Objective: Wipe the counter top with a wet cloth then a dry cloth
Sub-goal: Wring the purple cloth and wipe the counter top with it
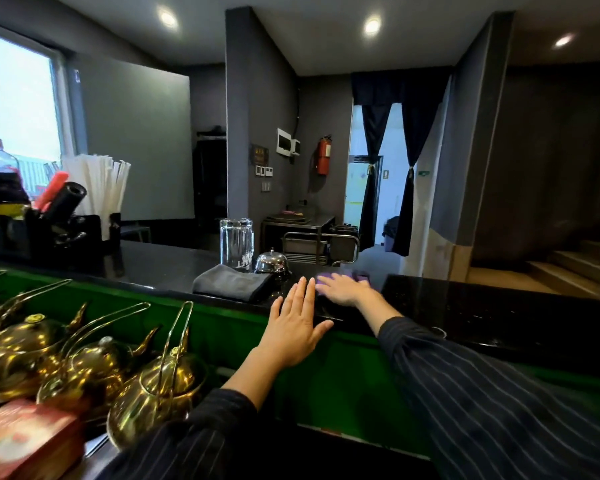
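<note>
The right hand (342, 289) presses flat, fingers straight, on a purple cloth (324, 278) near the front edge of the black counter top (499, 306). The left hand (297, 327) rests open on that edge. A folded grey cloth (231, 283) lies beside a bell (272, 262). The room's walls are grey.

Left hand (297, 327): centre of frame, palm down, fingers straight and together, thumb spread.
Right hand (343, 289): just above and to its right, flat, fingers pointing left.
Forearms (253, 368): both outstretched, bare below dark striped sleeves (482, 393).

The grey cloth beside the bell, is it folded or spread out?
Folded: the grey cloth lies as a thick, neat rectangle.
</note>
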`<action>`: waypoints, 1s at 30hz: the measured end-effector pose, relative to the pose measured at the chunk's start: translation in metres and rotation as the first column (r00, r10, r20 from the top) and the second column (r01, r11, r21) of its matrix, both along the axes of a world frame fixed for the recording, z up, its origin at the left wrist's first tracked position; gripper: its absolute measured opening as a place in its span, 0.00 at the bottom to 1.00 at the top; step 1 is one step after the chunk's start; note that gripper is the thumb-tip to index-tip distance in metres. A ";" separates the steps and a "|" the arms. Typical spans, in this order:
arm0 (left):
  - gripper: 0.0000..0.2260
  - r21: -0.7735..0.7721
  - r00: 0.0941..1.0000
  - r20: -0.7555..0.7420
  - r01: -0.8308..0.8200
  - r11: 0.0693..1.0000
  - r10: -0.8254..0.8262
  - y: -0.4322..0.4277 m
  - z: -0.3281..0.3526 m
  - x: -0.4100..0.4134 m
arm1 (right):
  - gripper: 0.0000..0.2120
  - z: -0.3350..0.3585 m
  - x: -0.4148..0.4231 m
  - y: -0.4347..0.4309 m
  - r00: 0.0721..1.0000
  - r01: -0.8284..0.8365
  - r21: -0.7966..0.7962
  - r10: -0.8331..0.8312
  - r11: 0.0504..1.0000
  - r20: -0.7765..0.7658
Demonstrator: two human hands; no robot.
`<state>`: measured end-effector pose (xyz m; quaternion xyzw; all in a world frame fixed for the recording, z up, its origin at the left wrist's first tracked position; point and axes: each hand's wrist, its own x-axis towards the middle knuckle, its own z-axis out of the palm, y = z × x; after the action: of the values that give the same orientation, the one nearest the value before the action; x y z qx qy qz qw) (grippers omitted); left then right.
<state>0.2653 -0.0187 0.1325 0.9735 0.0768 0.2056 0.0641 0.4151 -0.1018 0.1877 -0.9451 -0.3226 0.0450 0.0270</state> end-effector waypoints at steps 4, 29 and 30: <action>0.38 -0.043 0.999 -0.034 -0.010 0.999 0.008 -0.004 0.005 -0.003 | 0.24 -0.001 -0.050 -0.004 0.986 -0.168 0.052 0.167 0.985 0.021; 0.04 -0.958 0.999 0.023 0.009 -0.286 -0.048 -0.001 -0.079 -0.195 | 0.33 -0.136 -0.260 -0.066 0.906 -0.341 0.638 0.423 0.690 0.026; 0.06 -0.972 0.996 0.005 -0.015 -0.236 -0.087 0.006 -0.082 -0.205 | 0.33 -0.139 -0.263 -0.061 0.906 -0.337 0.647 0.423 0.684 0.024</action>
<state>0.0600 -0.0127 0.0503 0.5594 0.1826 0.0328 0.8079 0.1521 -0.1625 0.0491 -0.7860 -0.5050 -0.0023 0.3565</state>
